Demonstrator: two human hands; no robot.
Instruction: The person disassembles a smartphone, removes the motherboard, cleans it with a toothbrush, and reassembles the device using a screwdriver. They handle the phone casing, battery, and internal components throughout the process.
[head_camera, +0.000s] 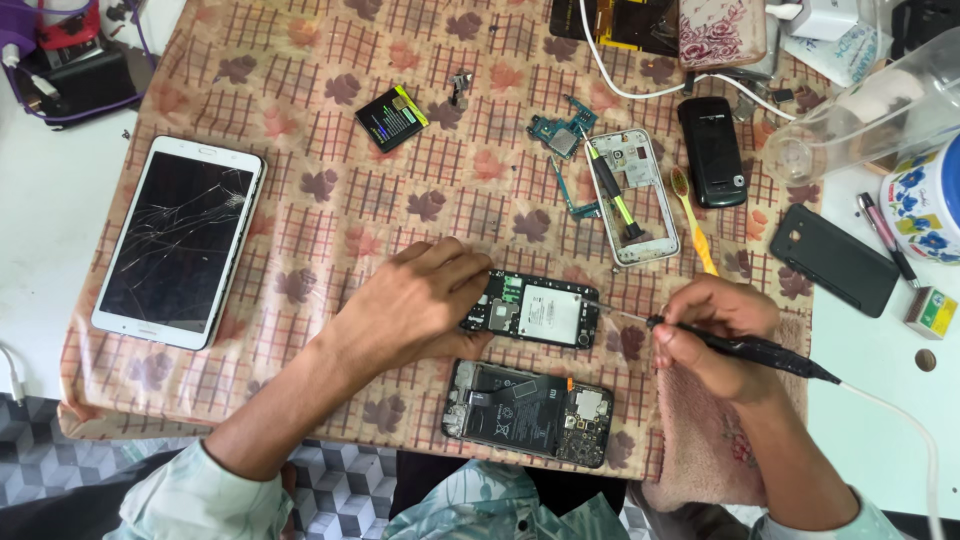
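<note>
Pressing left hand (425, 305) flat on opened phone (535, 310), right hand (715, 335) pinches soldering pen (750, 350); keep tip steady w/ light touch.

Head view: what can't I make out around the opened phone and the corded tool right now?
- Tool tip: too thin to tell whether it touches the opened phone.
- Phone's left end: covered by the left hand.
- Board parts on the phone: too small to tell apart.
- Corded tool: its grip sits inside the right hand; the cord runs off the bottom edge.
- Second open phone: its small parts are not resolvable.
</note>
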